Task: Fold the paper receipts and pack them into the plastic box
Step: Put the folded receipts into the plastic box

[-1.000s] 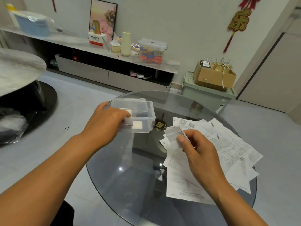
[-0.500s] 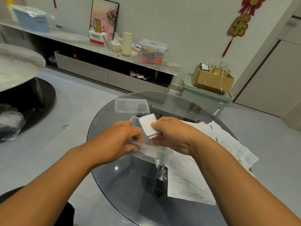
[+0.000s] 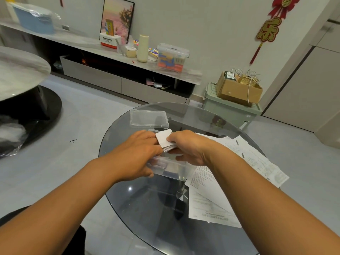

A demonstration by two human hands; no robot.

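Observation:
A clear plastic box [image 3: 173, 169] sits near the middle of the round glass table [image 3: 139, 203], largely covered by both hands. My left hand [image 3: 137, 153] grips the box's left side, fingers curled over its rim. My right hand [image 3: 187, 146] pinches a small folded white receipt [image 3: 164, 139] and holds it over the box's opening, its edge touching my left fingers. The box's clear lid [image 3: 148, 119] lies flat just behind. Unfolded receipts [image 3: 244, 155] are spread on the table to the right.
A long printed receipt [image 3: 207, 203] lies near the table's front right. Beyond the table stand a green storage bin [image 3: 231, 109] with a cardboard box [image 3: 237, 89] on it, and a low cabinet [image 3: 114, 78] with clutter. A marble table [image 3: 18, 70] is at the left.
My left hand pulled the plastic box closer, leaving the lid behind. My right hand lifted a folded receipt from the pile and brought it left over the box, now lower toward the opening.

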